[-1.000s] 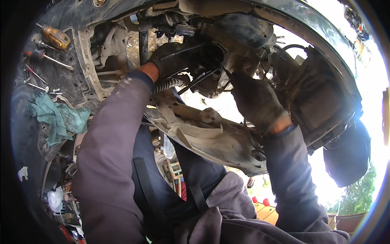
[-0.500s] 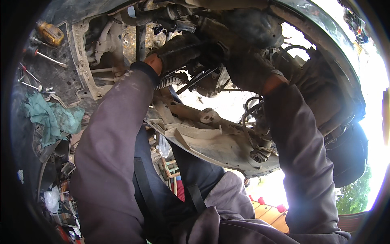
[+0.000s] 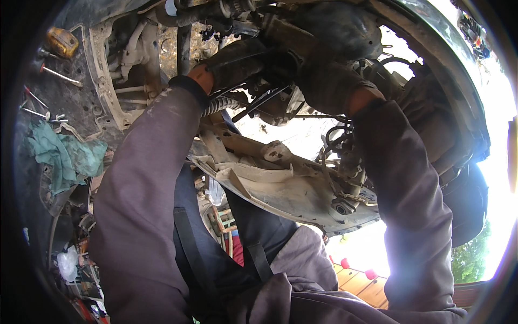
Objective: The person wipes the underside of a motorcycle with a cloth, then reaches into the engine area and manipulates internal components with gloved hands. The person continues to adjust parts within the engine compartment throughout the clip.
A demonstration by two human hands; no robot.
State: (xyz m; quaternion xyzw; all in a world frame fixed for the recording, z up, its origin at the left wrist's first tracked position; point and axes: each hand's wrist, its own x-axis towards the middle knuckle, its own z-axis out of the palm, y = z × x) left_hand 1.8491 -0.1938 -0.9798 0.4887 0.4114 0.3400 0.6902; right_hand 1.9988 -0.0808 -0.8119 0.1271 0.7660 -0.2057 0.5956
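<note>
Both hands, in dark dirty gloves, reach up into a car's dusty underside. My left hand (image 3: 234, 65) lies along a black part left of the dark opening at upper centre. My right hand (image 3: 329, 83) is at that opening's right side, just below a rounded dark housing (image 3: 340, 29). The fingers of both hands are lost among dark parts, so what they hold cannot be made out. Below my left hand runs a ribbed boot (image 3: 218, 105). Lower, a dusty beige metal arm or beam (image 3: 259, 189) stretches across between my forearms.
At left, a yellow-handled tool (image 3: 62, 42), red-handled screwdrivers (image 3: 59, 74) and a teal cloth (image 3: 59, 156) lie on a dark panel. A plastic bag (image 3: 67, 264) sits among clutter lower left. Red objects (image 3: 369, 272) show near orange boards below right. Bright daylight and greenery lie at right.
My right hand has moved up and in from below the opening to beside it, its forearm rising. My left hand has shifted slightly up. The surroundings sit a little higher and leftward in view.
</note>
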